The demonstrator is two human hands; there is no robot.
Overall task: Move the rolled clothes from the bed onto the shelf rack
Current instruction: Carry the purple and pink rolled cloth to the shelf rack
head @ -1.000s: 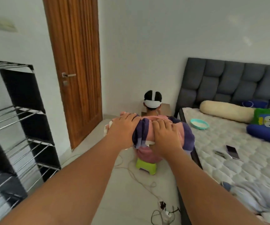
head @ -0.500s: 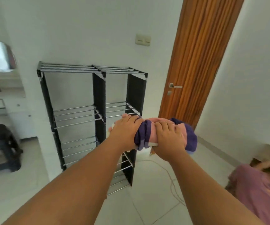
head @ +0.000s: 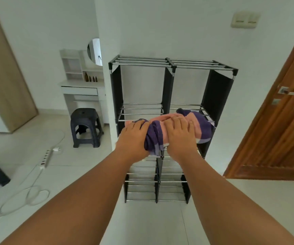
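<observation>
A rolled pink and purple cloth (head: 202, 126) is held crosswise in both hands, in front of the shelf rack (head: 172, 65). My left hand (head: 133, 138) grips its left end and my right hand (head: 180, 135) grips its middle. The roll hovers at the height of the rack's second tier of metal bars, mostly before the right column. The rack is black-sided with chrome bars, two columns wide, and its visible shelves hold nothing. The bed is out of view.
A dark plastic stool (head: 86, 127) stands left of the rack by a white dressing table (head: 80, 85). A power strip (head: 45, 158) and white cables (head: 27, 188) lie on the floor at left. A wooden door (head: 275, 129) is close on the right.
The view has swung left from the bed and the seated person to face the rack head-on. Both hands have carried the roll up to the rack, grip unchanged.
</observation>
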